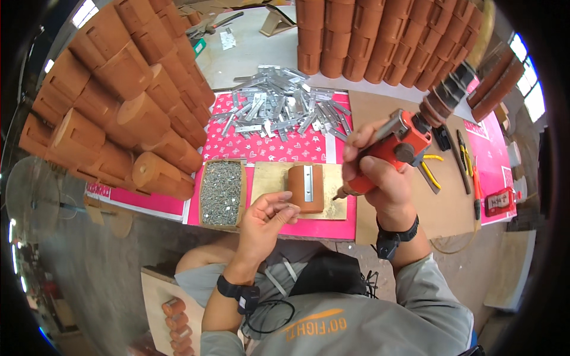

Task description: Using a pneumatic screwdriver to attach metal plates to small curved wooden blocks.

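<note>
My right hand (pixel 387 185) is wrapped round a red power screwdriver (pixel 409 133), whose tip points down and left beside a reddish-brown rounded block (pixel 317 193). A silver metal strip with holes (pixel 308 183) lies along the top of that block. The block rests on a pale wooden board (pixel 270 178). Just left of it, my left hand (pixel 261 222) has thumb and fingertips pinched together; whatever is between them is too small to make out. A box of loose screws (pixel 221 193) stands to the left of my left hand.
Behind the board lies a heap of silver metal strips (pixel 279 104). Stacks of reddish-brown blocks rise at the left (pixel 124 107) and far right (pixel 386 38). Yellow-handled pliers (pixel 430 172), other tools and a red bottle (pixel 499 203) lie at the right. A hose (pixel 484 35) runs up from the screwdriver.
</note>
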Action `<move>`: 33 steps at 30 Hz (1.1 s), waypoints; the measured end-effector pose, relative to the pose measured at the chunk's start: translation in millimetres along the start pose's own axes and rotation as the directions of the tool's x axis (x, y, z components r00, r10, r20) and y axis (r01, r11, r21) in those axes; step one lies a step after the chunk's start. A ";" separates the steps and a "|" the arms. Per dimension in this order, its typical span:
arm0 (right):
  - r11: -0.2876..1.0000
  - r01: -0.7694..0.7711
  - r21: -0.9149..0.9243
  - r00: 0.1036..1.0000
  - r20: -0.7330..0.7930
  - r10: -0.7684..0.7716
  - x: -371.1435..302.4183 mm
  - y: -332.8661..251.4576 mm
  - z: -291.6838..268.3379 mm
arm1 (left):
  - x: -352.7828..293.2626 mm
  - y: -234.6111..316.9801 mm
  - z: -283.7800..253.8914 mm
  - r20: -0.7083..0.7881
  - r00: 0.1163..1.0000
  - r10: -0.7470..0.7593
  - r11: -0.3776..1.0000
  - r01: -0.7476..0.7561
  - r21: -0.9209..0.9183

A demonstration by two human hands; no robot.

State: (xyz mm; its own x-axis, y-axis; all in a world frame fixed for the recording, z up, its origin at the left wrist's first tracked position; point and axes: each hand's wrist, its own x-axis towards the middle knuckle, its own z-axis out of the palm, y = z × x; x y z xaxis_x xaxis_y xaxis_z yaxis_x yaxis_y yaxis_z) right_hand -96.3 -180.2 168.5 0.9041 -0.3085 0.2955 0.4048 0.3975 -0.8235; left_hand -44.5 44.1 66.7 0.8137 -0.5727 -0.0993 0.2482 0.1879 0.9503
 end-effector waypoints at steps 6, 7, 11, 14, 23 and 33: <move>0.993 -0.019 -0.120 0.997 0.072 0.028 6.4 -1.1 16.4 | -0.8 -12.0 17.0 0.022 0.996 -0.085 0.996 0.085 0.027; 0.994 -0.018 -0.110 0.996 0.088 0.028 6.7 0.9 17.3 | -0.5 -12.1 19.7 0.028 0.996 -0.088 0.996 0.087 0.029; 0.999 -0.043 -0.034 0.996 0.081 0.045 5.0 6.5 22.5 | -2.4 -12.1 23.5 -0.020 0.997 -0.068 0.985 0.071 0.159; 0.998 -0.050 0.041 0.998 0.047 0.048 3.4 11.4 24.7 | -5.2 -11.4 25.2 -0.040 0.999 -0.006 0.950 0.018 0.311; 0.996 -0.064 -0.063 0.987 0.146 0.073 1.2 14.2 15.3 | -6.6 0.4 34.5 -0.041 0.994 0.098 0.903 -0.072 0.424; 0.993 -0.009 -0.114 0.986 0.166 0.028 -0.9 17.2 12.9 | -6.1 1.1 37.6 -0.033 0.989 0.147 0.842 -0.107 0.528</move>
State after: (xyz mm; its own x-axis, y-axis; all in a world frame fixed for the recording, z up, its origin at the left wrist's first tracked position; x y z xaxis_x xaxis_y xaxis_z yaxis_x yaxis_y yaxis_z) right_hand -88.4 -161.9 160.3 0.9253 -0.1492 0.3487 0.3784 0.2991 -0.8760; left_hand -68.9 17.8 79.5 0.8584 -0.5121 0.0316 -0.1561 -0.2019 0.9669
